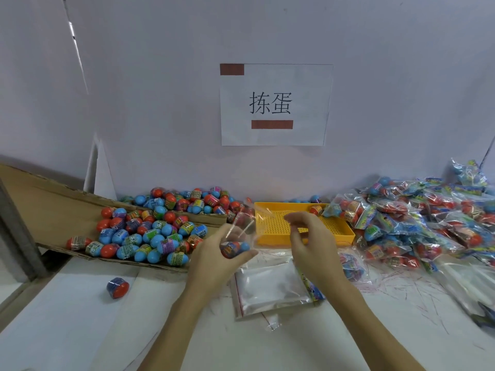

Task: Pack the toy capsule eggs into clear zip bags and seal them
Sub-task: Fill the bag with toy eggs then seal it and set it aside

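Two bare hands work above a white bench (80, 303). The left hand (214, 259) has its fingers curled around the lower part of a clear zip bag (241, 231), which holds blue-and-red capsule eggs (234, 249) at its bottom; the bag's open top rises up and to the right, over the near left corner of a yellow perforated tray (340, 231). The right hand (312, 245) is raised just beside the bag with its fingers loosely bent; whether they pinch the bag's rim cannot be told through the blur and clear film. Below the hands, a stack of empty zip bags (270, 290) lies flat on the bench. To the left, a flattened cardboard box (48, 207) carries a heap of loose eggs (150, 234) in red and blue with printed bands, and more eggs are piled behind it against the wall. One stray egg (117, 287) lies alone on the bench, well apart from the heap. To the right, a large pile of filled bags (417, 223) spreads across the bench. A paper sign (276, 104) with two characters is stuck on the wall above the tray.
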`<action>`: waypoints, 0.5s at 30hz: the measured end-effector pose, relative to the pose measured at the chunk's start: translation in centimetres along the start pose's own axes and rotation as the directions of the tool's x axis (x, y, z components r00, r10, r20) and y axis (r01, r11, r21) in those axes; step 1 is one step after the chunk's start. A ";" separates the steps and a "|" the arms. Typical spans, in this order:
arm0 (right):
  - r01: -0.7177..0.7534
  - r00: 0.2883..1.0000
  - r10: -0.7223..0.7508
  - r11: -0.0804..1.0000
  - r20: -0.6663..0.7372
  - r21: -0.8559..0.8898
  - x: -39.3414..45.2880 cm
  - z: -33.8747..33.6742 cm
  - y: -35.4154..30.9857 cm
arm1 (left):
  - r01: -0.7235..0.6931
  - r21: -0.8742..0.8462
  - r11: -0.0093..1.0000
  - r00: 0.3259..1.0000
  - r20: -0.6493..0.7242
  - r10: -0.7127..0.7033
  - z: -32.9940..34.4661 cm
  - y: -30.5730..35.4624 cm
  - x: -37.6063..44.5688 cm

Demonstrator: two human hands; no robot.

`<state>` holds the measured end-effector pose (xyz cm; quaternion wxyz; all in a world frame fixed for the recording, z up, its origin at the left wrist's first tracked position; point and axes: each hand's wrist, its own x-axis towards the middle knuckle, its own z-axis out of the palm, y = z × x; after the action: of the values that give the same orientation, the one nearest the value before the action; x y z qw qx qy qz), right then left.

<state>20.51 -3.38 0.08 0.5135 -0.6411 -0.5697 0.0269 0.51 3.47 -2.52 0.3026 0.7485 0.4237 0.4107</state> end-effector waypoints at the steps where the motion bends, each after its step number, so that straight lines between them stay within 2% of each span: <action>1: -0.036 0.999 0.036 0.996 0.007 -0.080 1.0 0.3 0.8 | 0.013 -0.062 0.998 1.000 -0.024 -0.014 -0.1 -0.1 0.1; 4: -0.094 0.990 0.120 0.947 0.069 -0.307 4.7 0.7 3.2 | 0.018 -0.178 0.984 0.996 -0.078 -0.033 -0.4 -0.2 0.2; 7: -0.126 0.961 0.225 0.873 0.161 -0.472 7.8 0.8 5.6 | 0.011 -0.218 0.976 0.995 -0.094 -0.033 -0.5 0.0 0.2; 10: -0.152 0.934 0.319 0.762 0.161 -0.630 9.5 0.2 7.6 | 0.012 -0.220 0.975 0.996 -0.086 -0.031 -0.4 0.2 0.2; 12: -0.112 0.936 0.311 0.710 0.166 -0.696 10.1 -0.1 8.6 | 0.015 -0.224 0.975 0.996 -0.084 -0.034 -0.4 0.2 0.3; 15: -0.068 0.950 0.263 0.702 0.170 -0.709 10.3 0.0 9.3 | 0.028 -0.225 0.974 0.996 -0.072 -0.045 -0.3 0.1 0.3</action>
<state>30.69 6.07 -0.63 0.1517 -0.8264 -0.5391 -0.0591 0.36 3.71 -2.13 0.3760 0.6855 0.3996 0.4786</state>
